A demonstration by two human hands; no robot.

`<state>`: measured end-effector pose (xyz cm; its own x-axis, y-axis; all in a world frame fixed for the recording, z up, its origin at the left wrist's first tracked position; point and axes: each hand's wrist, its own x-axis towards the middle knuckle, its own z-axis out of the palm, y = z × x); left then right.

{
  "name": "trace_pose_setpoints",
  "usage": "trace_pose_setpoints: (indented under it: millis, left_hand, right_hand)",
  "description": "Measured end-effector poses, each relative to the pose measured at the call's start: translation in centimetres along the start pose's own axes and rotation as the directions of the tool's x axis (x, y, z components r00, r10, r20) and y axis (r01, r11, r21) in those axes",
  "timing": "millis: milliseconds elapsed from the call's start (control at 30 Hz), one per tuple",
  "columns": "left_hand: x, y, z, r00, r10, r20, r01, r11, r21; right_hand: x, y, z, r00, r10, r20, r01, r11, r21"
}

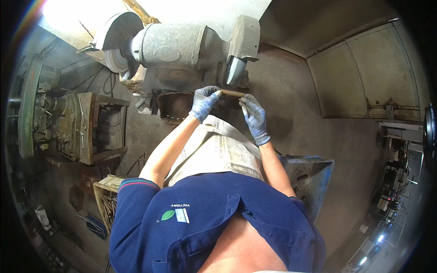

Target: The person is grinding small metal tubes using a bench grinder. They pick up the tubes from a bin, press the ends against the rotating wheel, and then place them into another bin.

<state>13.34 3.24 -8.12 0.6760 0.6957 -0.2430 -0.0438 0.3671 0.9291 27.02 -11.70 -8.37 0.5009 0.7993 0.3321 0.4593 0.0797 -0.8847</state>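
Straight ahead of the worker looms the big grey grinder, with newspaper spread out on the near side of it. Now the 2 hands, gloved and grasping, left hand and right hand, just short of the pale wheel at the machine's right end; and there, crosswise between them, 1 end pinched in each, is a slim brown bar!

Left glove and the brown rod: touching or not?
Touching. The head view shows the gloved left hand pinching the left end of the brown rod between thumb and fingers, no gap visible.
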Motion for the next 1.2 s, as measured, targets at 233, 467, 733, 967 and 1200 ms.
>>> trace_pose_setpoints:
  millis: [233, 467, 733, 967, 1200]
  left_hand:
    - [2.8, -3.5, 2.2, 0.991, 0.008, -0.131, -0.031, 0.984, -0.175]
    - [3.0, -3.5, 3.1, 0.984, -0.043, -0.171, -0.007, 0.958, -0.285]
    - [3.1, -2.5, -0.6, 0.960, 0.015, -0.281, -0.041, 0.995, -0.086]
    - [2.7, -0.9, -1.1, 0.965, -0.058, -0.258, 0.034, 0.995, -0.094]
    - [4.0, -2.8, 2.1, 0.970, -0.067, -0.233, 0.039, 0.991, -0.126]
  right_hand:
    - [0.9, 1.8, -0.8, 0.985, 0.160, -0.056, -0.150, 0.976, 0.156]
    - [1.5, 2.2, -1.2, 0.974, 0.224, -0.026, -0.221, 0.971, 0.087]
    - [2.0, 2.1, 2.6, 0.966, 0.250, 0.064, -0.258, 0.933, 0.250]
    - [2.2, 2.8, 3.8, 0.959, 0.284, -0.015, -0.260, 0.894, 0.364]
    - [2.1, 3.8, 0.3, 0.910, 0.415, 0.011, -0.385, 0.833, 0.397]
